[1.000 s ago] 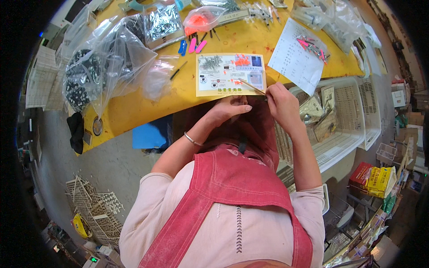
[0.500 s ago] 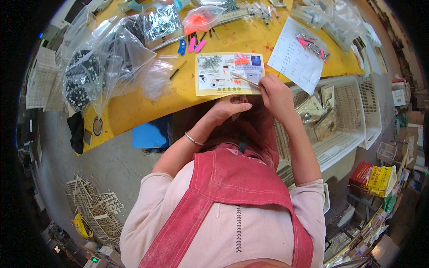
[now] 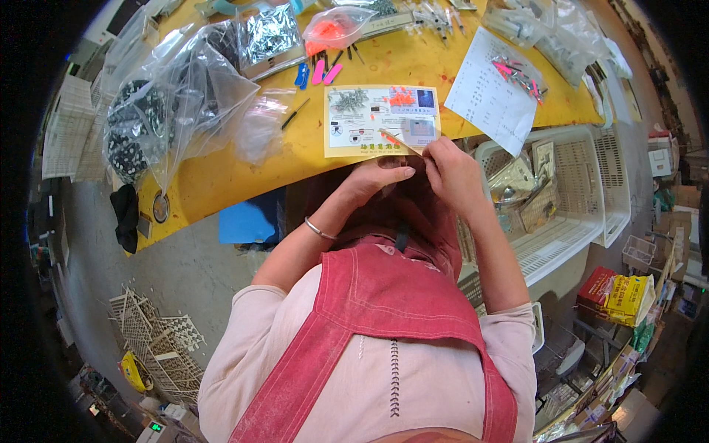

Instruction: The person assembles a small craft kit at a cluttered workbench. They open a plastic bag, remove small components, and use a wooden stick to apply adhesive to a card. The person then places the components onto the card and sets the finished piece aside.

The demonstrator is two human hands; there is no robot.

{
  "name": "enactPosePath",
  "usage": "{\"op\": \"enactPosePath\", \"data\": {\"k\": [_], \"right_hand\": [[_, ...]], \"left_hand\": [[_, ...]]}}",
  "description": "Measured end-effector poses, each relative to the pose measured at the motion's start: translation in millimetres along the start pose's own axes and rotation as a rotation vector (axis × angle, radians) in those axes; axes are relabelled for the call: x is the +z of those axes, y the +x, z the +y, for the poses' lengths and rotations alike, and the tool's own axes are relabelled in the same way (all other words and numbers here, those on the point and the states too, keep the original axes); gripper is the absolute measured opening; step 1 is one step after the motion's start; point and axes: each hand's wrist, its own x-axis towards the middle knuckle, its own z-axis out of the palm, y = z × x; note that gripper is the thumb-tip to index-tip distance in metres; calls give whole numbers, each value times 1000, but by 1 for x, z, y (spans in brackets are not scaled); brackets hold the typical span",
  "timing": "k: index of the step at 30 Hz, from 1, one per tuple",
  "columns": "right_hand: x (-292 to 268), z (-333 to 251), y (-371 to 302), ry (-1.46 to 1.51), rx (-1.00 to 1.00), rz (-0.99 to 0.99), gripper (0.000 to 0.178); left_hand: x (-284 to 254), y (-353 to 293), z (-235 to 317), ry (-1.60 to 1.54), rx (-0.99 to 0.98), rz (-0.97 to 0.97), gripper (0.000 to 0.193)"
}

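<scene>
A printed sheet with a yellow border (image 3: 334,150) lies at the table's front edge. On it sit a heap of small grey metal pieces (image 3: 348,101) and a heap of small bright orange pieces (image 3: 401,97), with a few loose orange ones closer to me. My right hand (image 3: 450,166) pinches a thin tan stick (image 3: 402,142), its tip among the loose orange pieces. Just below the sheet's near edge, my left hand (image 3: 373,181) is curled with its thumb stretched to the right. Its fingers are partly hidden, and whatever they hold is unclear.
On the yellow table (image 3: 207,199) are clear bags (image 3: 221,81) at left, a bag of metal parts (image 3: 269,35), pink clips (image 3: 318,71), blue clips (image 3: 301,76) and a small screwdriver (image 3: 295,114). A handwritten paper (image 3: 487,88) lies right, above a white plastic crate (image 3: 583,184).
My right hand has moved slightly left and toward me, and the stick's tip has come nearer, down to the loose orange pieces. My left hand has barely moved.
</scene>
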Motion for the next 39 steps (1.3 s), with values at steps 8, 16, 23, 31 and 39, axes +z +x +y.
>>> {"op": "enactPosePath", "data": {"k": [8,16,23,31,39], "right_hand": [[-6,21,15,-22,84,173,8],[-6,24,35,-81,74,151,8],[-1,24,42,-101,36,154,9],[-2,22,41,-70,22,146,8],[-1,24,43,-72,9,132,8]], "left_hand": [[-15,3,-18,136,-26,29,43],[-16,2,-14,143,-60,10,41],[-16,0,-11,112,-96,22,44],[-17,0,-10,114,-139,28,46],[-25,4,-21,76,-174,6,50]]}}
